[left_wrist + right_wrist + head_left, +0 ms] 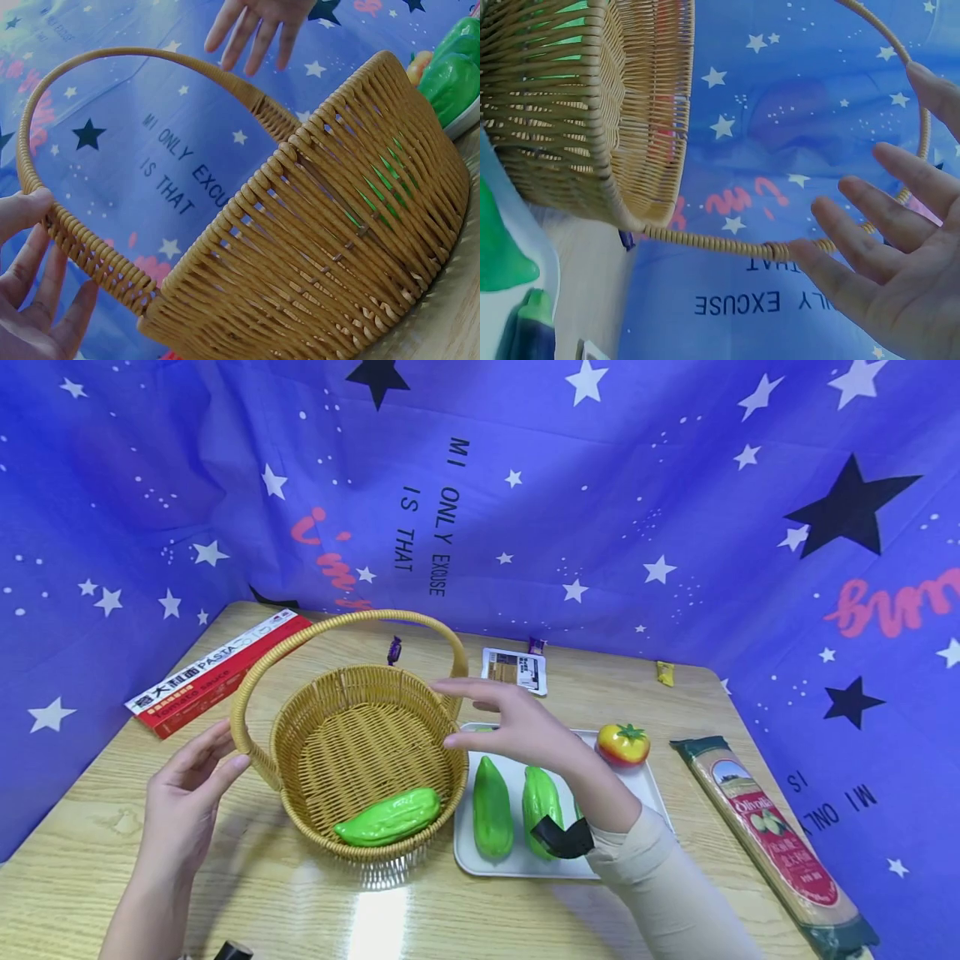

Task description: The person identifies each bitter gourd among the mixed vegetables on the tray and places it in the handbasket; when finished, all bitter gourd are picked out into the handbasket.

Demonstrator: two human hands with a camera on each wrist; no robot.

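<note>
Both hands are hovering open: the left hand (183,793) brushing the basket (360,752) handle, the right hand (517,722) beside its rim. A careless nudge risks tipping the basket, spilling its 1 green vegetable (390,817).

The basket (360,752) is tan wicker, close-woven in ribs, with a coiled handle of the same shade. In it lies a glossy bright-green gourd (390,817). The tray (645,785) is white and carries two more green gourds (491,807) and a tomato (622,744) — red fading to yellow, green stalk. The table (225,893) is pale wood grain. The backdrop (600,502) is violet-blue cloth with white and black stars, black lettering and pink script. The pasta box (217,672) is red and white; the spaghetti packet (772,839) — beige, dark-green ends, red label. The sleeve (667,893) is cream with a black strap (564,837).
</note>
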